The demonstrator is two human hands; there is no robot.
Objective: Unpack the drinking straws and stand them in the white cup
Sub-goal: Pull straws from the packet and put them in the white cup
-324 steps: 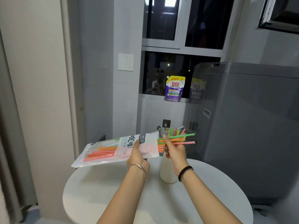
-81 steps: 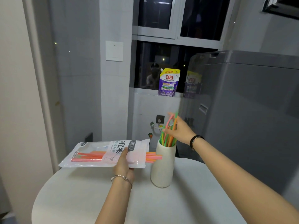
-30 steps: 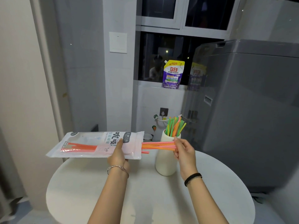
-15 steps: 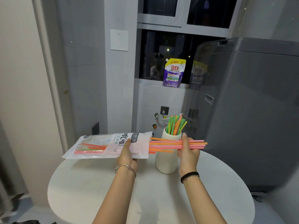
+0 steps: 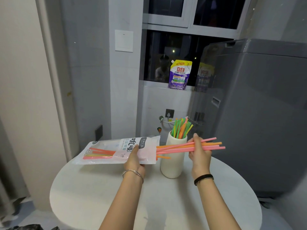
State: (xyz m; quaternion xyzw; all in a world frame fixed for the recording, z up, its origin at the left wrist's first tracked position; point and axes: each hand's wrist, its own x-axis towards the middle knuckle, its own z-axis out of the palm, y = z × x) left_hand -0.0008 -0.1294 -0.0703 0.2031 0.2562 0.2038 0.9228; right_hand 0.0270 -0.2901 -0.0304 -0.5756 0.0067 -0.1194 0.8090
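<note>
My left hand (image 5: 135,161) holds the straw packet (image 5: 116,151) level above the round table, its open end to the right. A few orange, pink and yellow straws (image 5: 99,153) lie inside it, and one orange straw (image 5: 163,157) pokes out of the mouth. A bunch of pink and orange straws (image 5: 179,146) is gripped by my right hand (image 5: 198,151), held level and almost clear of the packet. The white cup (image 5: 172,161) stands on the table behind this bunch, with several green, orange and yellow straws (image 5: 181,127) upright in it.
The white round table (image 5: 116,196) fills the lower view. A grey washing machine (image 5: 257,113) stands close on the right. A purple detergent pouch (image 5: 180,74) sits on the window sill behind. Wall and door frame are at the left.
My right hand has drawn the pink and orange bunch further right, out of the packet. The left hand keeps the packet level in about the same place.
</note>
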